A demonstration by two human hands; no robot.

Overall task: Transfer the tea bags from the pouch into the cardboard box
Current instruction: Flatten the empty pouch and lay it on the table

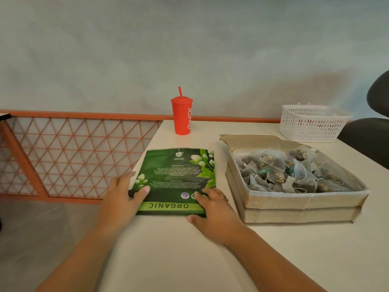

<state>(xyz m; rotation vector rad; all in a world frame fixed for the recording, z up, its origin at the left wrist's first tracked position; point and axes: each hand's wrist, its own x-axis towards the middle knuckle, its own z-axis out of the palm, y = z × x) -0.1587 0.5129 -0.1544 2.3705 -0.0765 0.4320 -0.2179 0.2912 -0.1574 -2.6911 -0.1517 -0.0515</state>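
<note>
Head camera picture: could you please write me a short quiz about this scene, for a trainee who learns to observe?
1. True or false: the left hand and the right hand both touch the green pouch.
2. What stands on the table behind the pouch? A) a glass bottle B) a red cup with a straw C) a kettle
3. Fill in: the tea bags lie in the ____.
Key: 1 true; 2 B; 3 cardboard box.
</note>
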